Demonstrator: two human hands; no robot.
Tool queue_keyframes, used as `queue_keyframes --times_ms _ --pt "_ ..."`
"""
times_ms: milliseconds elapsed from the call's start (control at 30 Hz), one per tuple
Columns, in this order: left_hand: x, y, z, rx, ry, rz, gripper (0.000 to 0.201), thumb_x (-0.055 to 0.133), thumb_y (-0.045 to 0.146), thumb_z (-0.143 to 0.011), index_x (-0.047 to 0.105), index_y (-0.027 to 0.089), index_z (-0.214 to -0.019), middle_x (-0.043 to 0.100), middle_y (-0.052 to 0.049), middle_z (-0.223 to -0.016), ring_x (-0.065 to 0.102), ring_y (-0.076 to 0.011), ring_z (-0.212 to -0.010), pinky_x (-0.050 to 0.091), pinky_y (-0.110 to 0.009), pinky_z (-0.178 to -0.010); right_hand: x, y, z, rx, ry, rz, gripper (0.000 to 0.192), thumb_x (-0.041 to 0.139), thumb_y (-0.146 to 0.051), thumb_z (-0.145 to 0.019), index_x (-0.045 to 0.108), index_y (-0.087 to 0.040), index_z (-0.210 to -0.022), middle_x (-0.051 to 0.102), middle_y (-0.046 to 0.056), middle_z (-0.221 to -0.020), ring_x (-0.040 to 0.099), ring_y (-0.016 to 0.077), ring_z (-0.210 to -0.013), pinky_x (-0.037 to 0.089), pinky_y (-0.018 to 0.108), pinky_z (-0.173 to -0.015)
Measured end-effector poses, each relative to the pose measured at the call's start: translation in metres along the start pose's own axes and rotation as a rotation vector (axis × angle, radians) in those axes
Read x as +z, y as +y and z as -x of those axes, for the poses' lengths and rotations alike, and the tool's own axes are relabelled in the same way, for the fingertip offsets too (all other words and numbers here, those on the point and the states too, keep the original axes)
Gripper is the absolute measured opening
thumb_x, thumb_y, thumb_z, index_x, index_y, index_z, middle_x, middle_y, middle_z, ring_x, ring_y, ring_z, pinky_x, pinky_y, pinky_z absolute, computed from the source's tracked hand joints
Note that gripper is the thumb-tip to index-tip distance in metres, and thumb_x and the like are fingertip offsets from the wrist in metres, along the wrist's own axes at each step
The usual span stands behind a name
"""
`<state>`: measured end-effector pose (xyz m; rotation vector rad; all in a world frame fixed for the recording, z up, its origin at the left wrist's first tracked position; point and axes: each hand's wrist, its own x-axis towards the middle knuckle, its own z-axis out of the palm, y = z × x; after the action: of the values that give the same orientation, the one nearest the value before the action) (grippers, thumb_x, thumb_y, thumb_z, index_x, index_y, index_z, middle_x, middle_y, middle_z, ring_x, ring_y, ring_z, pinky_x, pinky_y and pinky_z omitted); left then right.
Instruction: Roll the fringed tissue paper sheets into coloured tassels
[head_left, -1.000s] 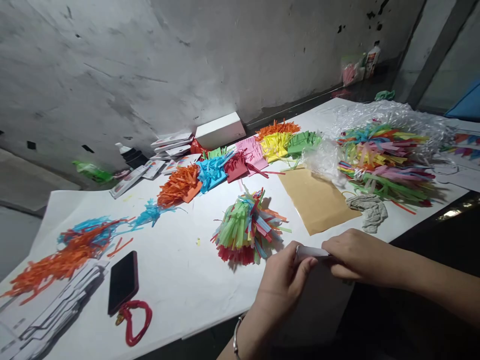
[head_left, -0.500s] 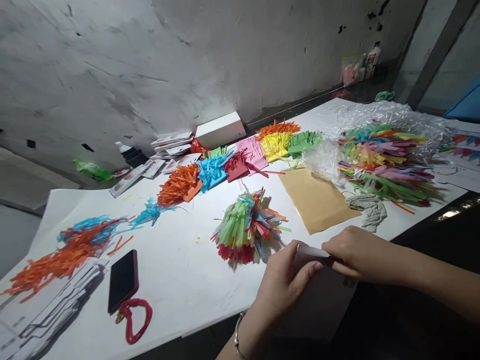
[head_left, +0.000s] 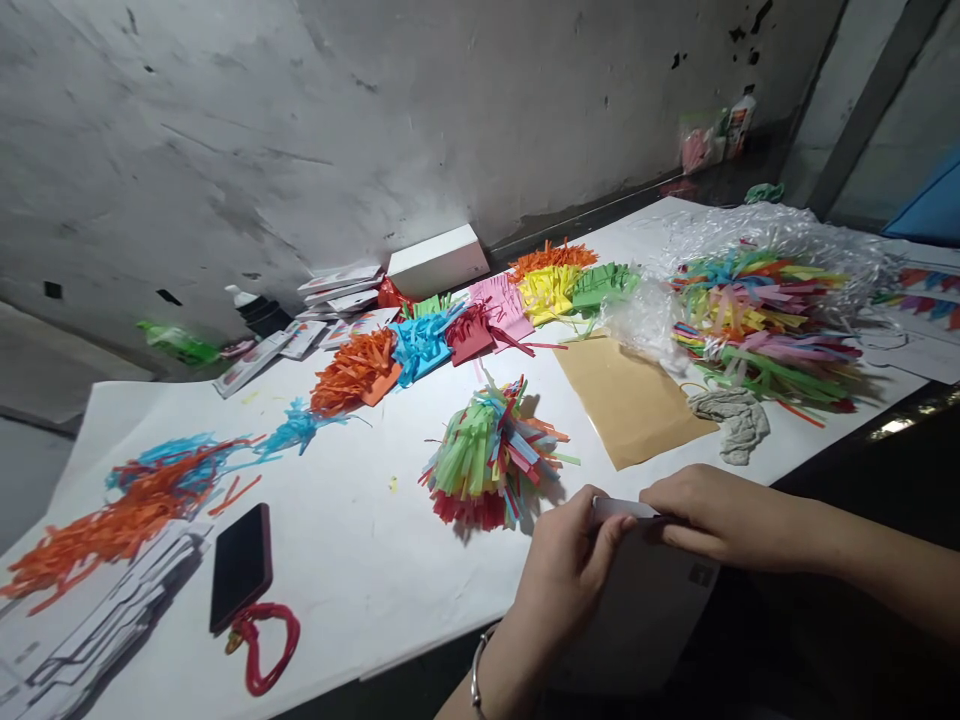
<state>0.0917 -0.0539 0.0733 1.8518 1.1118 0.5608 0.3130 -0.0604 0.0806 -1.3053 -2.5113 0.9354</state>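
Note:
Just off the table's front edge I hold a white cardboard box upright, a small dark square mark near its right side. My left hand, with a silver bangle at the wrist, grips its top left, thumb along the pale top flap. At the top right, the fingers of my right hand are closed on the same edge; its fingertips are partly hidden. The lower part of the box is in shadow. Beyond my left hand stands a bunch of multicoloured paper fringe. Past my right hand lies a brown paper sheet.
A phone with a red strap lies left, near flat white cartons and loose orange paper strips. Coloured fringe bundles line the back, by a white box. More tassels and clear plastic lie right.
The right hand has dropped slightly, and the pale top flap between the hands looks flatter. Both hands keep their hold on the box. The whole view has shifted a little.

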Motion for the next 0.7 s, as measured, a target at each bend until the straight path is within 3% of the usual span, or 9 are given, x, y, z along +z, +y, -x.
queue_keyframes --times_ms 233,333,433,567,700 --pt "-0.002 -0.004 0.001 -0.008 0.018 0.022 0.030 0.051 0.042 -0.098 0.046 0.022 -0.076 0.047 0.004 -0.067 0.040 -0.0146 -0.064 0.027 -0.027 -0.059 -0.003 0.001 0.007 0.009 -0.055 -0.137 0.031 0.042 -0.043 -0.105 0.062 -0.020 -0.101 0.071 0.008 -0.096 0.066 0.0222 -0.085 0.043 0.029 -0.070" --pt "-0.003 -0.005 0.003 -0.007 0.009 0.032 0.033 0.051 0.045 -0.098 0.045 0.022 -0.075 0.044 0.004 -0.066 0.039 -0.0143 -0.063 0.026 -0.027 -0.058 -0.004 0.003 0.010 0.004 -0.039 -0.196 0.037 0.038 -0.045 -0.105 0.060 -0.020 -0.088 0.068 0.005 -0.084 0.062 0.0192 -0.076 0.041 0.027 -0.067" --pt "-0.004 -0.003 0.004 0.014 -0.004 0.052 0.031 0.054 0.044 -0.097 0.049 0.021 -0.077 0.047 0.003 -0.068 0.040 -0.0143 -0.066 0.028 -0.027 -0.060 -0.001 0.005 0.011 0.034 0.059 -0.149 0.037 0.043 -0.038 -0.102 0.054 -0.020 -0.071 0.061 0.002 -0.067 0.055 0.0164 -0.064 0.034 0.027 -0.060" --pt "-0.007 0.001 0.005 0.018 0.012 0.117 0.034 0.052 0.042 -0.098 0.049 0.020 -0.072 0.047 0.003 -0.066 0.041 -0.0133 -0.064 0.030 -0.026 -0.059 0.004 0.003 0.011 0.072 0.047 -0.240 0.035 0.052 -0.042 -0.097 0.054 -0.020 -0.071 0.058 0.000 -0.065 0.052 0.0148 -0.061 0.032 0.025 -0.057" --pt "-0.015 0.004 0.008 0.019 -0.029 0.202 0.035 0.055 0.045 -0.097 0.058 0.018 -0.074 0.053 0.001 -0.067 0.044 -0.0133 -0.065 0.032 -0.025 -0.059 0.009 -0.002 0.010 0.052 0.063 -0.244 0.032 0.048 -0.034 -0.098 0.052 -0.020 -0.070 0.058 0.000 -0.064 0.052 0.0137 -0.060 0.031 0.025 -0.057"
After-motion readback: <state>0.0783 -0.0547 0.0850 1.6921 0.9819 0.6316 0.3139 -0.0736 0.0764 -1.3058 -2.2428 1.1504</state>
